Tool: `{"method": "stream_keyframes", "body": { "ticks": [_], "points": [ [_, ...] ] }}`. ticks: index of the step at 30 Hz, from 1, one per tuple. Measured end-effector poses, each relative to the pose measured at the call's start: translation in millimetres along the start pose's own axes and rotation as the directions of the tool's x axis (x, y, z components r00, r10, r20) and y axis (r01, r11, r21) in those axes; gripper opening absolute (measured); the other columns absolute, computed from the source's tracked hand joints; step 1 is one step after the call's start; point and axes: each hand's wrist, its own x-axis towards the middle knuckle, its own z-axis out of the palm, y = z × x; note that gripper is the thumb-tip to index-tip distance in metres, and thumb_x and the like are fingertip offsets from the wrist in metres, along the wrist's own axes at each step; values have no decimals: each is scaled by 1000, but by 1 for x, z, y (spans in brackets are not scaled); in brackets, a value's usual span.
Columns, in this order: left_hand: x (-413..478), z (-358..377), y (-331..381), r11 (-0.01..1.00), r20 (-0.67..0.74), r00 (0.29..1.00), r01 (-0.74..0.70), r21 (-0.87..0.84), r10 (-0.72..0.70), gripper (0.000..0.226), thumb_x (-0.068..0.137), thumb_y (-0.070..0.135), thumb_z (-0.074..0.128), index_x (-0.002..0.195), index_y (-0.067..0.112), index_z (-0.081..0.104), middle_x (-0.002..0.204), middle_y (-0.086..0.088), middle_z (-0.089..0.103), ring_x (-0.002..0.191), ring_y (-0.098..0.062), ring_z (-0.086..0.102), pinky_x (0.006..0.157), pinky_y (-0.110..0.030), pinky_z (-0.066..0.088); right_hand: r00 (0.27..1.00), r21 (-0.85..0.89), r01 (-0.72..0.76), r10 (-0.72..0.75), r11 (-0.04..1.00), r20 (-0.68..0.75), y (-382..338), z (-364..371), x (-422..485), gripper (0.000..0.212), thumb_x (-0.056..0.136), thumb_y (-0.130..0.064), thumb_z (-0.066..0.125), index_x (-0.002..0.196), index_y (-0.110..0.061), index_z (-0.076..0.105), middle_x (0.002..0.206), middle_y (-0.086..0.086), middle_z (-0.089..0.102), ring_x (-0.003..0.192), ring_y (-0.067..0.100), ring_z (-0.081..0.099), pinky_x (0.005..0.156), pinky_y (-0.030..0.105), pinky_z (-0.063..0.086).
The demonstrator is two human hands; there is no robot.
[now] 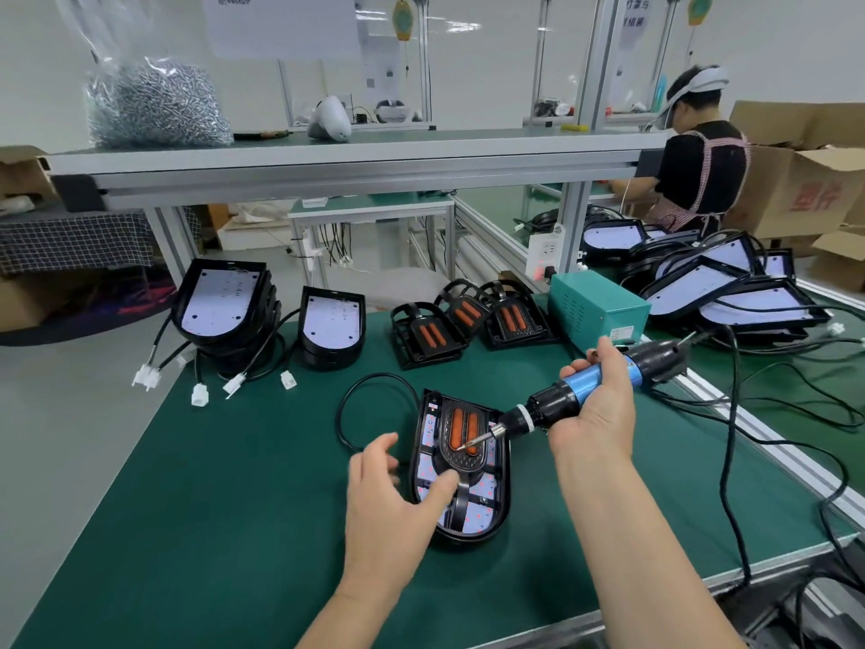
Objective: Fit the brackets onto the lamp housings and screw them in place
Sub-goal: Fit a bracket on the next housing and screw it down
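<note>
- Flat on the green counter, near its middle: one lamp housing, rounded end toward the camera, with a black rim, a pale board dotted red inside, and a black cable looping off to the left.
- Seated inside it: one black bracket bearing two orange strips side by side.
- Beside the housing's left edge, palm down: the left hand, thumb resting on the bracket's lower part, fingers loose and spread; grip open, nothing held.
- Raised to the right: the right hand, grip wrapped around a blue-and-black electric screwdriver slanted down to the left, bit tip over the orange strips.
- Farther back, in a row: three spare brackets.
- At back left: two stacks of housings, white plugs on their cables.
- At right: one teal box and a loose pile of housings.
- On the shelf above: one bag of screws.
</note>
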Motion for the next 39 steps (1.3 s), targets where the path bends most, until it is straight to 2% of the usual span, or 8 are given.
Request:
{"method": "stream_keyframes", "body": {
  "ticks": [2, 4, 7, 9, 12, 17, 34, 39],
  "points": [
    [3, 4, 0, 990, 138, 985, 83, 114, -99, 89, 60, 68, 73, 134, 31, 42, 114, 20, 59, 104, -2, 57, 91, -33, 50, 998, -69, 59, -57, 996, 34, 7, 6, -2, 18, 88, -20, 77, 89, -15, 59, 57, -7, 60, 50, 7, 57, 52, 20, 50],
    [8, 8, 5, 973, 197, 969, 109, 205, -150, 90, 52, 77, 65, 127, 32, 42, 103, 22, 65, 98, -5, 61, 87, -34, 52, 990, -116, 128, -119, 985, 81, 15, 11, -4, 18, 89, -18, 75, 94, -13, 59, 54, -8, 60, 47, 6, 56, 49, 19, 49],
    [18, 12, 11, 944, 242, 949, 125, 304, -203, 76, 48, 81, 61, 104, 31, 48, 95, 18, 65, 92, -10, 63, 85, -36, 54, 976, -171, 186, -161, 967, 149, 26, 17, -8, 18, 89, -18, 76, 94, -14, 59, 55, -7, 59, 49, 8, 56, 51, 22, 49],
    [19, 14, 11, 946, 258, 942, 132, 295, -212, 68, 48, 80, 60, 94, 31, 47, 91, 17, 65, 88, -9, 63, 84, -36, 54, 968, -202, 201, -163, 958, 191, 32, 21, -10, 18, 89, -19, 76, 91, -16, 58, 56, -6, 58, 49, 10, 55, 52, 24, 49],
    [14, 20, 6, 961, 225, 953, 150, 232, -203, 63, 50, 77, 59, 94, 34, 47, 89, 18, 66, 87, -7, 63, 84, -36, 53, 950, -251, 228, -159, 941, 269, 38, 24, -13, 18, 90, -19, 76, 89, -16, 59, 59, -3, 58, 51, 13, 53, 51, 25, 46],
    [13, 24, 2, 964, 181, 968, 131, 233, -175, 60, 53, 76, 58, 96, 36, 49, 88, 19, 67, 88, -7, 63, 84, -35, 53, 914, -306, 301, -181, 903, 362, 40, 26, -20, 21, 90, -18, 76, 85, -15, 57, 61, 0, 56, 51, 14, 52, 49, 25, 46],
    [13, 28, -2, 965, 147, 975, 130, 226, -166, 58, 51, 79, 57, 92, 39, 51, 79, 18, 69, 83, -6, 63, 82, -35, 53, 880, -353, 335, -157, 874, 447, 52, 25, -25, 20, 90, -14, 75, 86, -13, 56, 61, 4, 54, 51, 15, 51, 49, 23, 44],
    [14, 28, -3, 968, 155, 974, 131, 214, -166, 61, 50, 80, 57, 94, 39, 52, 82, 19, 69, 83, -5, 63, 81, -33, 53, 838, -368, 364, -128, 856, 531, 54, 27, -29, 23, 87, -18, 77, 82, -13, 55, 60, 1, 54, 53, 16, 50, 55, 25, 46]
  ]
}}
